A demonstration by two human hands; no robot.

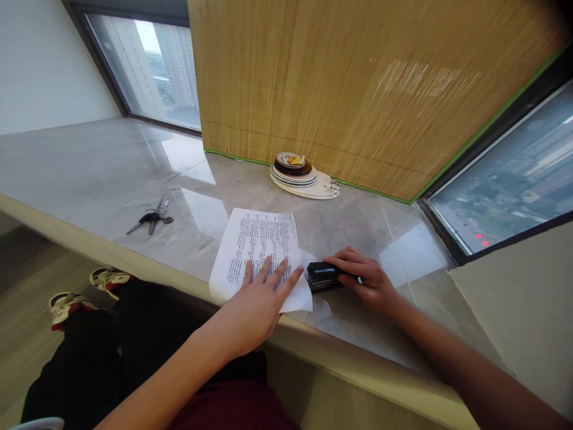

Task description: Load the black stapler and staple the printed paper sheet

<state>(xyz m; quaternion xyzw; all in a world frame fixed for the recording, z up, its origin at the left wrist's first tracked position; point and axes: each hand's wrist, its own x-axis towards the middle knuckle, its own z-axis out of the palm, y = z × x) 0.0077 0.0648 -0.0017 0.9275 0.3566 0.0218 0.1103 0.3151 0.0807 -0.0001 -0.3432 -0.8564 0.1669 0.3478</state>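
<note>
A printed sheet of paper [257,248] lies on the grey marble ledge [89,167], its near edge hanging slightly over the front. My left hand [259,301] rests flat on the paper's lower right part, fingers spread. A black stapler [323,276] sits at the paper's right corner. My right hand [364,279] is closed over the stapler's back end, fingers curled on top of it.
A bunch of keys [152,219] lies on the ledge to the left. A stack of plates [302,177] stands against the bamboo screen [358,83] at the back. Windows [505,185] flank the screen. My legs and shoes [71,304] are below the ledge.
</note>
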